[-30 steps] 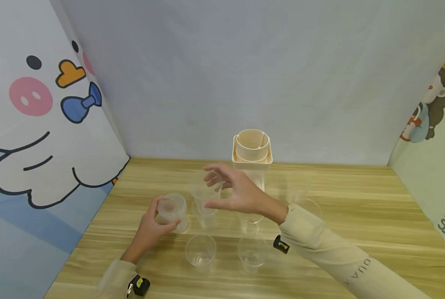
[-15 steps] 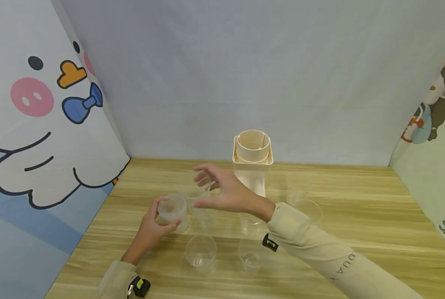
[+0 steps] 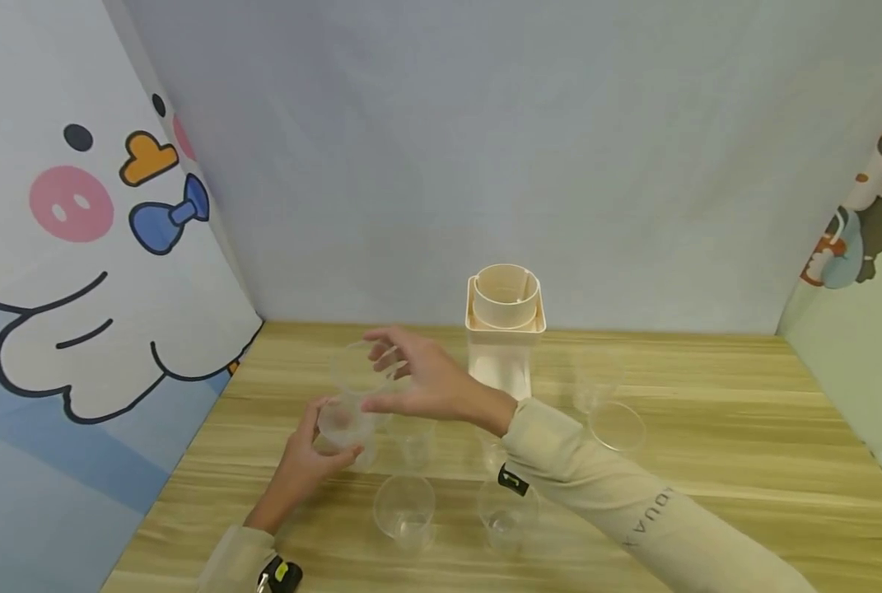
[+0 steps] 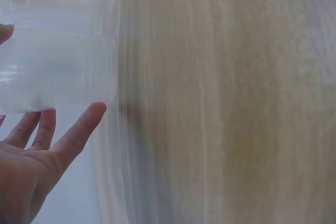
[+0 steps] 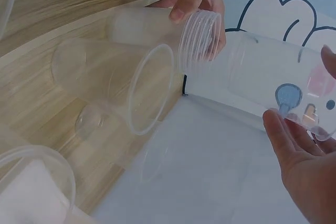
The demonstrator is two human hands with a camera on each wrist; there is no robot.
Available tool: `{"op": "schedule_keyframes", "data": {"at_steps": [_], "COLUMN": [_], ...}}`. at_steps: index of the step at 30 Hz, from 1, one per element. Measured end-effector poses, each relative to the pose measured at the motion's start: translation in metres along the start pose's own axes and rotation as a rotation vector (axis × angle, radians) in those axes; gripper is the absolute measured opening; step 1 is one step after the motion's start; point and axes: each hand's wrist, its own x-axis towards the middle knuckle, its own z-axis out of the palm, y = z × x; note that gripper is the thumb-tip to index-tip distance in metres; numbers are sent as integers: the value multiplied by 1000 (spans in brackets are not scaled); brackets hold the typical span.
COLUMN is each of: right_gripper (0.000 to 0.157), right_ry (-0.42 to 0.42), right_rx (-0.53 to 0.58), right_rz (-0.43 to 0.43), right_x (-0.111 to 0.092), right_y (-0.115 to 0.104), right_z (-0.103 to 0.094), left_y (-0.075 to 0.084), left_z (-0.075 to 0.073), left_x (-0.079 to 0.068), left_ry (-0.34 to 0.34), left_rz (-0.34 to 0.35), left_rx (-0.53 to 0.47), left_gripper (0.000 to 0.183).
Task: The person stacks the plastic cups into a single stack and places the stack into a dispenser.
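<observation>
My left hand (image 3: 303, 461) grips a stack of nested clear plastic cups (image 3: 347, 424) at the left of the table. Several rims of that stack (image 5: 199, 40) show close together in the right wrist view. Above it, my right hand (image 3: 429, 375) holds a single clear plastic cup (image 3: 352, 362) around its side, its base toward the stack's mouth. From the left wrist, the stack (image 4: 58, 66) lies between thumb and fingers, its lower end right at the table. In the right wrist view the single cup (image 5: 247, 72) lines up with the stack's opening.
More clear cups stand singly on the wooden table: a front left cup (image 3: 405, 506), a front right cup (image 3: 507, 511) and a right-hand cup (image 3: 617, 426). A cream-coloured square stand with a round top (image 3: 506, 305) is near the back wall.
My right hand has moved left with the single cup, from over the middle cups to above the stack. The left hand keeps its grip on the stack, nearly still.
</observation>
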Motion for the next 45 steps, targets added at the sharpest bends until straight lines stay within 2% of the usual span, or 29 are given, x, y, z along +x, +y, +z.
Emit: {"op": "schedule_keyframes", "data": {"at_steps": [2,9,17,22,28,39,42,45], "right_gripper": [71,70,69,71,69,73,74,74], "right_ry": [-14,-42,-42,-53,-72,-133,-150,-168], "right_rx": [-6,19,11,-15,-16,-126,-165,-183], "right_rz": [-7,20,44,67,74,135,137,144], "right_x": [3,12,20,24,27,23,23,22], "right_y": [1,5,9,9,13,21,22,22], "right_z": [3,13,20,21,26,39,41,42], "left_y": [1,36,38,41,39,43,40,28], "left_z": [-1,-3,-4,-5,-3,-2,-2,-3], "left_x": [0,-7,-6,-4,-4,-5,-5,-4], "left_ry": [-3,-13,-21,-19,-24,-34,-32,-31], "left_rz": [-3,-29,-12,-3,-3,-5,1,-5], "left_rx": [-5,21,-3,17,4,-5,-10,-20], "left_gripper": [69,68,68,66,61,63,64,66]}}
